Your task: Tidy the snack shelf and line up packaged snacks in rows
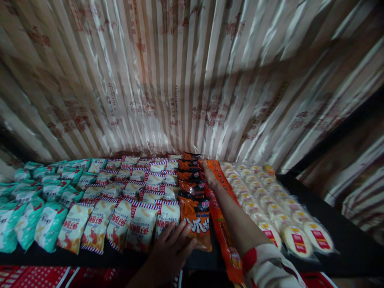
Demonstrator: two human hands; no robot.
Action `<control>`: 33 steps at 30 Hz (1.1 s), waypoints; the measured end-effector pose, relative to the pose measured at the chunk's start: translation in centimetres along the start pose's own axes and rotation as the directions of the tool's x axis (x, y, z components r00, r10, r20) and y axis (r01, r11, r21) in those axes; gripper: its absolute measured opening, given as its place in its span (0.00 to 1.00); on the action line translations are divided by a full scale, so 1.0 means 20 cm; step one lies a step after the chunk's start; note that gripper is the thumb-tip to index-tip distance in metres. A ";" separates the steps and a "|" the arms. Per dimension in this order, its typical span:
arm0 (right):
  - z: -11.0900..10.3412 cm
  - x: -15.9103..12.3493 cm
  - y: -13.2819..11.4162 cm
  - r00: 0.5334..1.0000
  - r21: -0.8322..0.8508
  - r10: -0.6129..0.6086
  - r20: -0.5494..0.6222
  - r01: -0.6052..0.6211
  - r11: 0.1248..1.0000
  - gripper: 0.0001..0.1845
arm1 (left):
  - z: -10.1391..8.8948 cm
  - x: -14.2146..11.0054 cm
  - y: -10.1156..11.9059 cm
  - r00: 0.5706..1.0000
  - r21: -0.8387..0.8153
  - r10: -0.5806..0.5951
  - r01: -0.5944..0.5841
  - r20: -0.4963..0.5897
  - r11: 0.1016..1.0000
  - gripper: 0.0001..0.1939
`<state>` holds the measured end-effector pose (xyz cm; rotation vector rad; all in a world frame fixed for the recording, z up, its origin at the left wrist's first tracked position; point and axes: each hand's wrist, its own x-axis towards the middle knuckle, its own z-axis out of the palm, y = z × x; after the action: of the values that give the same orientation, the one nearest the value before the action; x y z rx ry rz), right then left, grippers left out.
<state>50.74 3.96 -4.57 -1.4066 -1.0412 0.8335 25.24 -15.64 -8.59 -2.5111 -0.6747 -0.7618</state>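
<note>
My left hand [171, 249] is open, fingers spread, at the front of the shelf. It is against or just before a white snack bag [168, 216] with red lettering and an orange-and-black snack bag [196, 222]. My right arm stretches across a long orange packet [220, 224]. At the far end of that packet, my right hand [209, 175] is beside the row of orange-and-black bags [192, 176]. Its fingers are mostly hidden, so I cannot tell whether they grip the packet or only touch it.
Teal snack bags [49, 226] stand in rows at the left, beside more white bags [115, 192]. Round, clear-wrapped pastries [295, 242] fill the right part of the black shelf [339, 236]. Printed striped sheeting [186, 80] rises behind. Red baskets [39, 276] show below the front edge.
</note>
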 end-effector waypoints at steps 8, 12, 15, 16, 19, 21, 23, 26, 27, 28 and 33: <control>-0.22 -0.27 -0.04 0.991 -0.057 -0.060 -0.121 0.053 0.997 0.40 | -0.01 -0.01 0.01 1.000 -0.012 -0.004 0.004 0.021 1.000 0.21; -0.34 -0.48 -0.09 0.976 -0.153 -0.096 -0.194 0.066 0.986 0.41 | 0.00 -0.01 0.01 0.999 -0.029 -0.005 0.004 -0.049 1.000 0.22; -0.42 -0.64 -0.11 0.970 -0.183 -0.121 -0.210 0.083 0.980 0.37 | 0.01 -0.02 0.01 0.997 -0.033 0.001 -0.003 -0.081 0.999 0.22; -0.44 -0.69 -0.11 0.967 -0.197 -0.135 -0.218 0.092 0.976 0.35 | 0.02 -0.02 0.01 0.997 -0.028 0.006 -0.008 -0.080 1.000 0.22; -0.50 -0.82 -0.10 0.958 -0.200 -0.121 -0.261 0.069 0.977 0.33 | 0.03 -0.03 0.02 0.998 -0.003 0.013 -0.014 -0.068 1.000 0.22; -0.52 -0.88 -0.08 0.950 -0.210 -0.129 -0.283 0.070 0.975 0.32 | 0.03 -0.03 0.01 0.998 0.011 0.017 -0.016 -0.064 1.000 0.22; -0.53 -0.92 -0.07 0.943 -0.231 -0.152 -0.294 0.084 0.969 0.30 | 0.02 -0.03 0.01 0.998 0.016 0.023 -0.022 -0.058 1.000 0.23; -0.52 -0.97 -0.06 0.941 -0.215 -0.148 -0.304 0.084 0.973 0.30 | 0.00 -0.03 0.01 0.998 0.020 0.031 -0.030 -0.053 0.999 0.25; -0.52 -0.99 -0.06 0.941 -0.201 -0.139 -0.309 0.079 0.976 0.30 | -0.01 -0.03 0.01 0.999 0.019 0.038 -0.037 -0.040 0.999 0.26; -0.52 -1.01 -0.06 0.940 -0.191 -0.135 -0.312 0.077 0.979 0.30 | -0.02 -0.03 0.01 0.999 0.018 0.045 -0.044 -0.019 0.999 0.27; -0.56 -1.13 -0.04 0.950 -0.168 -0.142 -0.277 0.098 0.981 0.28 | -0.07 -0.02 0.01 0.995 0.049 0.053 -0.057 0.079 0.997 0.30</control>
<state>52.99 -21.14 -4.33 -1.5240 -0.9678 0.4496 24.46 -16.70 -7.90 -2.5121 -0.6396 -0.6223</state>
